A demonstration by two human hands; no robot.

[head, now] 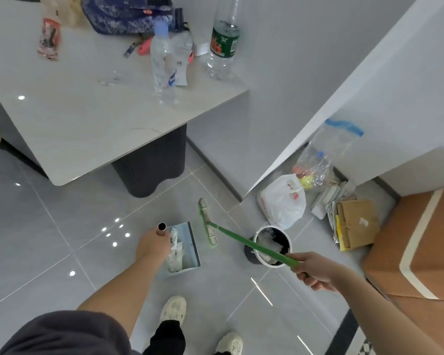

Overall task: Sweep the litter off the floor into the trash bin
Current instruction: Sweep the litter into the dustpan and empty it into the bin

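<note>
- Worktop (82, 119): well beyond the left hand, carrying two clear bottles (163, 62) and some small clutter.
- Left hand (151, 245): fingers curled round the copper-coloured tube handle (162, 229) of the dustpan.
- Dustpan (189, 256): resting on the floor (49, 226), touching the right side of the left hand. Crumpled white litter (175, 243) lies in it, right against that hand.
- Broom (231, 233): its green head (207, 221) is on the floor just past the dustpan's right edge, between the two hands. The handle slants across the bin to the right hand.
- Trash bin (250, 254): upright on the floor just left of the right hand, with white scraps inside.
- Right hand (315, 271): wrapped tightly round the broom handle's near end.
- Plastic bag (282, 201) and flattened cardboard (356, 221): beyond the right hand, by the wall.
</note>
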